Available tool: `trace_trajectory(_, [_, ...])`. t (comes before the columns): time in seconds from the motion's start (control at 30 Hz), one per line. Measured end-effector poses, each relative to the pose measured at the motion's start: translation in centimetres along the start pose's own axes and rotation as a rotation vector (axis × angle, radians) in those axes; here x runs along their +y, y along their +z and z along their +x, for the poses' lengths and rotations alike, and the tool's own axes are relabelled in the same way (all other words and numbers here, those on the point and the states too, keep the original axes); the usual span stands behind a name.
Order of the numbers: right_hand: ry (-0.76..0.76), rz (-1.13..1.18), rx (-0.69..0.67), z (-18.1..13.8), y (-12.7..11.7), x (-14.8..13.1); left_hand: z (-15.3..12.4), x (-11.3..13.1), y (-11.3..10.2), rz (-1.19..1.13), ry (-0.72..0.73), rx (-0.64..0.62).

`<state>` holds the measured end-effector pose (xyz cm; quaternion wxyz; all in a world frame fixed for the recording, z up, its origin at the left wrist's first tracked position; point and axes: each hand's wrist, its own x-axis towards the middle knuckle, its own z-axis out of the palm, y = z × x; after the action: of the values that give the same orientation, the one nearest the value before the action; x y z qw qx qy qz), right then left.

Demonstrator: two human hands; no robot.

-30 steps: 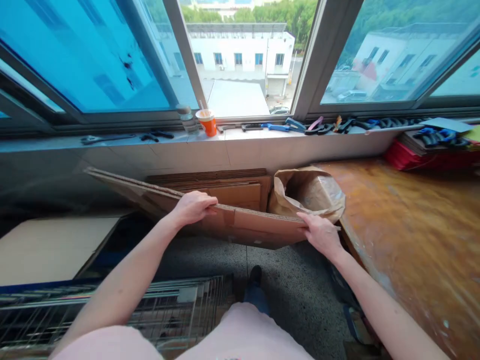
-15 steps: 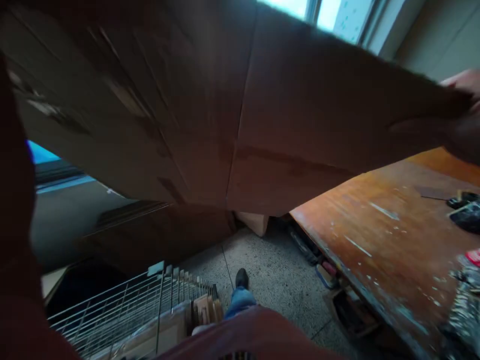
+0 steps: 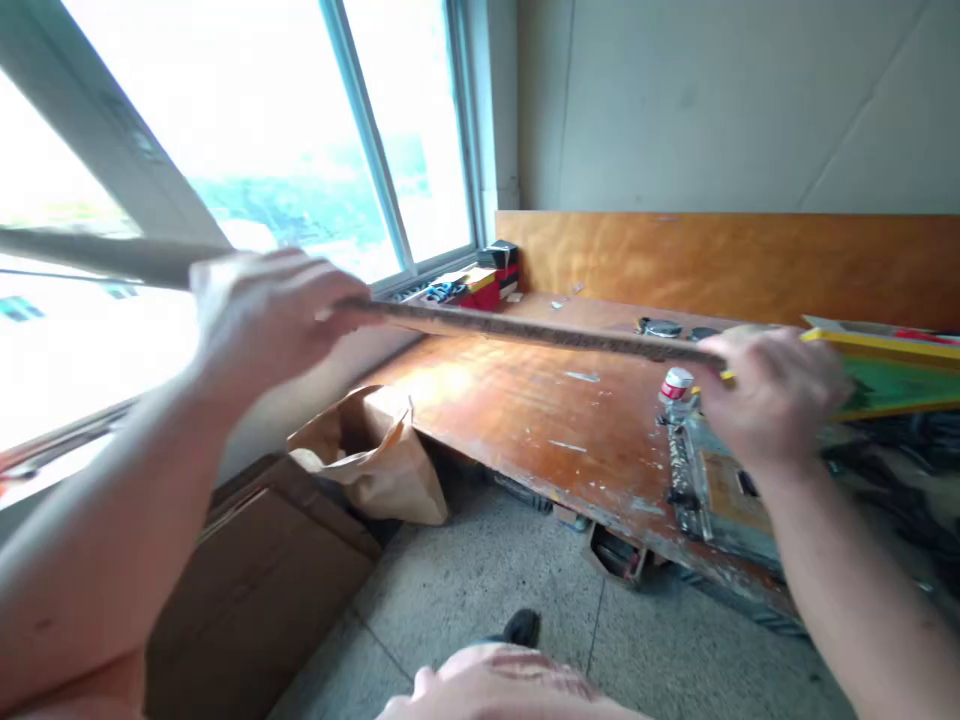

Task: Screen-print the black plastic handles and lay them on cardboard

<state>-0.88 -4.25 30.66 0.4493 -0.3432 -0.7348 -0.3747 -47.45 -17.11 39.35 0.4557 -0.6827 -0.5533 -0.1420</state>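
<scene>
A large cardboard sheet (image 3: pixel 525 328) is held up level in front of me and seen almost edge-on, as a thin brown strip. Its left part runs out of view across the window. My left hand (image 3: pixel 274 310) grips it left of the middle, fingers closed over the top. At its right end my right hand (image 3: pixel 776 390) is wrapped round the edge, slightly blurred. Below and beyond the sheet lies a worn wooden workbench (image 3: pixel 495 400).
A brown paper bag (image 3: pixel 394 470) stands between the window wall and the bench. Folded cardboard (image 3: pixel 277 580) leans at the lower left. On the bench are a white-capped jar (image 3: pixel 677 383), a yellow-framed screen (image 3: pixel 892 370) and a red box (image 3: pixel 480 290). An open box (image 3: pixel 616 555) sits beneath it.
The cardboard sheet has swung from a broad face filling the upper view to edge-on. My view has turned toward the window and bench, and my left hand now shows.
</scene>
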Motion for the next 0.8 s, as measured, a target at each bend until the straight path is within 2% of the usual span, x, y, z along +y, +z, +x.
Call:
trace_trajectory(0.03, [0.002, 0.012, -0.053, -2.4, 0.4, -1.7, -1.0, 2.0, 2.6, -0.086, -0.019, -0.065])
trace_trajectory(0.1, [0.046, 0.066, -0.242, -8.3, 2.3, -5.2, -4.3, 5.8, 8.6, -0.226, -0.041, -0.246])
trace_trajectory(0.2, [0.136, 0.145, -0.621, -17.7, 6.2, -10.0, -10.5, 11.1, 17.9, -0.356, -0.108, -0.545])
trace_trajectory(0.23, [0.161, 0.16, -0.731, -20.5, 7.3, -11.3, -12.5, 12.7, 20.6, -0.411, -0.09, -0.637])
trace_trajectory(0.33, [0.231, 0.176, -1.013, -27.2, 10.1, -13.7, -17.6, 17.4, 27.0, -0.502, -0.085, -0.812])
trace_trajectory(0.43, [0.271, 0.162, -1.187, -31.1, 12.2, -14.1, -20.7, 21.0, 30.8, -0.541, -0.104, -0.887])
trace_trajectory(0.53, [0.312, 0.108, -1.246, -32.9, 13.8, -13.7, -22.2, 23.1, 33.1, -0.526, -0.1, -0.885])
trace_trajectory(0.67, [0.355, 0.125, -1.294, -32.9, 14.7, -13.2, -23.3, 24.3, 35.3, -0.471, -0.079, -0.865])
trace_trajectory(0.8, [0.408, 0.237, -1.364, -32.5, 14.3, -13.1, -24.3, 24.9, 36.7, -0.368, -0.009, -0.895])
